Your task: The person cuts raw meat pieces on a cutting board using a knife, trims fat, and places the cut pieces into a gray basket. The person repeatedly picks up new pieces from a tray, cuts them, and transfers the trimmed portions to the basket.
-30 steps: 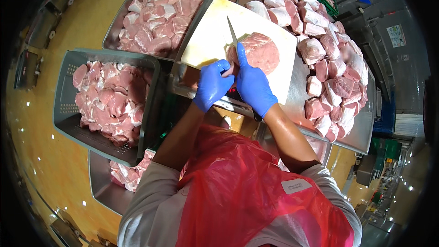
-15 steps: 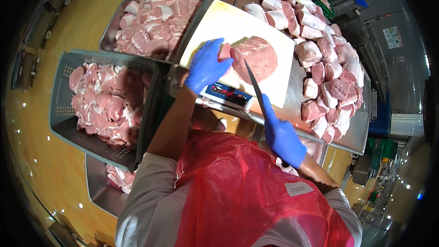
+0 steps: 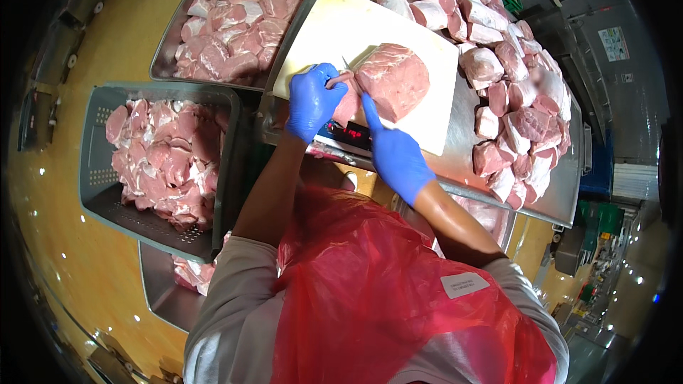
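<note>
My left hand [image 3: 313, 103], in a blue glove, pinches a pink strip of meat [image 3: 340, 80] at the left of a white cutting board [image 3: 427, 128]. My right hand [image 3: 395, 156], also gloved in blue, grips a knife [image 3: 346, 62], index finger extended along it, blade angled up-left between the strip and a large round piece of meat [image 3: 391, 78]. Most of the blade is hidden. A thinner slice of meat [image 3: 347, 107] lies under the strip. A digital scale [image 3: 345, 133] with red lit digits shows at the board's front edge.
A steel tray [image 3: 163, 50] of meat pieces stands at back left, a grey perforated crate [image 3: 99, 167] of meat at left, another tray [image 3: 160, 295] below. Several meat chunks [image 3: 512, 128] are piled on the steel table [image 3: 555, 199] at right. A green crate [image 3: 512, 3] sits beyond.
Half a second ago my right hand was lower, knife well clear; it has since moved up to the meat. My left hand's fingers have curled around the strip.
</note>
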A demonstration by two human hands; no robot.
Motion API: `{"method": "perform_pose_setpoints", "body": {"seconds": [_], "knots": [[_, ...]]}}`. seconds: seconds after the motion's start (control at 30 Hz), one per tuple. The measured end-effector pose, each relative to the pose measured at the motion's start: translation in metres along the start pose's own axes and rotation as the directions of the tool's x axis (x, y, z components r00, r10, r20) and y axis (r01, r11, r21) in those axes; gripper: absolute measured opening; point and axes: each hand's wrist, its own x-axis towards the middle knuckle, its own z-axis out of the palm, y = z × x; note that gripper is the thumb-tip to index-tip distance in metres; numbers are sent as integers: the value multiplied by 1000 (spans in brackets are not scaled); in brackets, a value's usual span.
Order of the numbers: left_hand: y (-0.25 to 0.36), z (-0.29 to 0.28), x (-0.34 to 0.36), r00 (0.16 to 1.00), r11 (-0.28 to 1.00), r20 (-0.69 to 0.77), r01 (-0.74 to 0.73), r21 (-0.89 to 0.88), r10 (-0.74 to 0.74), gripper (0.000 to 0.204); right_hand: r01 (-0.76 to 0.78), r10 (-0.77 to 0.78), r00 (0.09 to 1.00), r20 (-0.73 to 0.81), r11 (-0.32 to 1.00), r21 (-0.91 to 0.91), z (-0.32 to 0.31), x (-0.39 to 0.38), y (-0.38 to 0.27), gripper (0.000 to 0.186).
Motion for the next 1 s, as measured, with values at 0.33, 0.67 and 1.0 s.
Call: {"method": "perform_pose_setpoints", "body": {"seconds": [0.33, 0.67, 1.0], "knots": [[20, -24, -14, 999, 992, -10, -33, 125, 34, 21, 96, -100, 994, 51, 993, 67, -6, -95, 54, 90], [14, -26, -14, 999, 979, -36, 45, 201, -39, 16, 131, -106, 985, -137, 973, 189, -4, 51, -2, 80], [44, -186, -46, 863, 974, -456, 221, -45, -217, 15, 230, -253, 951, 180, 963, 138, -30, -117, 125, 89]]}}
